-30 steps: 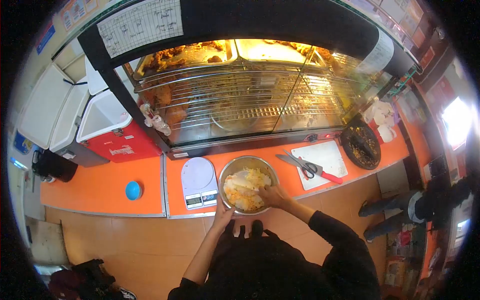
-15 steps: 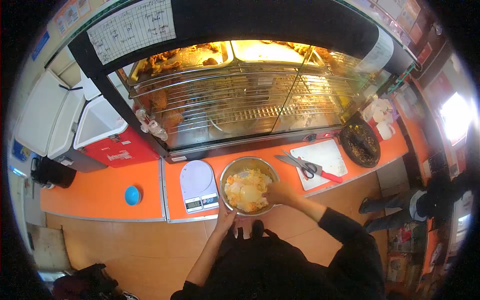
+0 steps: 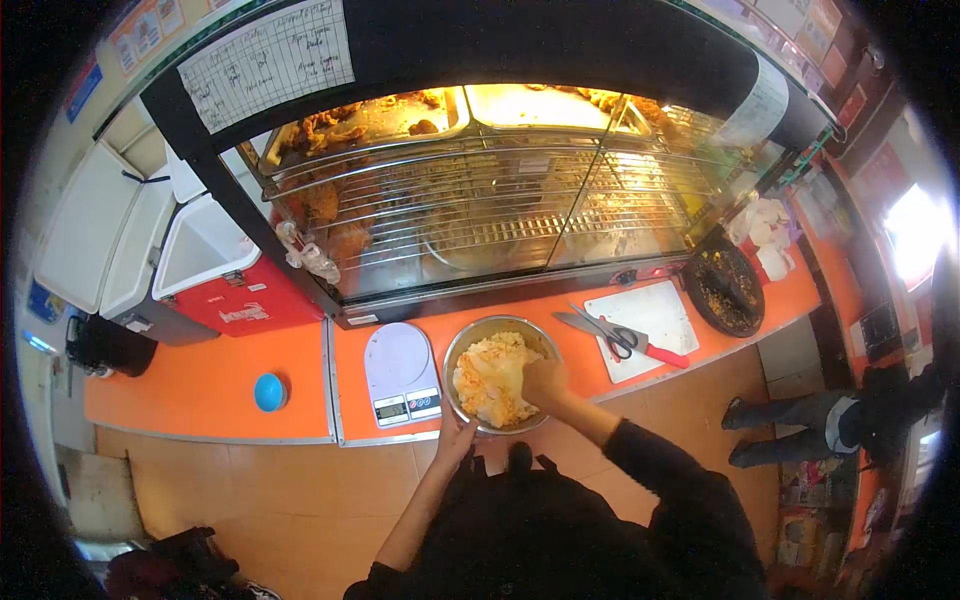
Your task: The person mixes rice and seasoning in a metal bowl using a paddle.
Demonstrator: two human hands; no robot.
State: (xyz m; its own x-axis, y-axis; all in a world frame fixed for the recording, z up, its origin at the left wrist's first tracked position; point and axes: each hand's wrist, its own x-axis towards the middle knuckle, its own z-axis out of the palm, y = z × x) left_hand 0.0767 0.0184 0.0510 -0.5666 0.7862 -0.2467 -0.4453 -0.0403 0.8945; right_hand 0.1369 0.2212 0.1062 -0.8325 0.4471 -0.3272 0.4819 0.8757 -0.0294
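Observation:
A metal mixing bowl stands at the counter's front edge, filled with yellowish-orange rice-like food with paler patches. My left hand is closed on the bowl's near-left rim. My right hand reaches over the right side of the bowl, fingers wrapped around a pale spoon-like utensil. Its head lies in the food and its handle is hidden in my fist. Just left of the bowl is a white digital kitchen scale with nothing on its platform.
Scissors and a red-handled knife lie on a white cutting board. A dark stone mortar stands farther right, a blue bowl left. Behind is a glass food warmer; a red cooler is left. Another person's legs show right.
My right hand has shifted slightly left and up over the bowl, moving the utensil through the food, which looks more heaped and mixed. My left hand stays at the rim.

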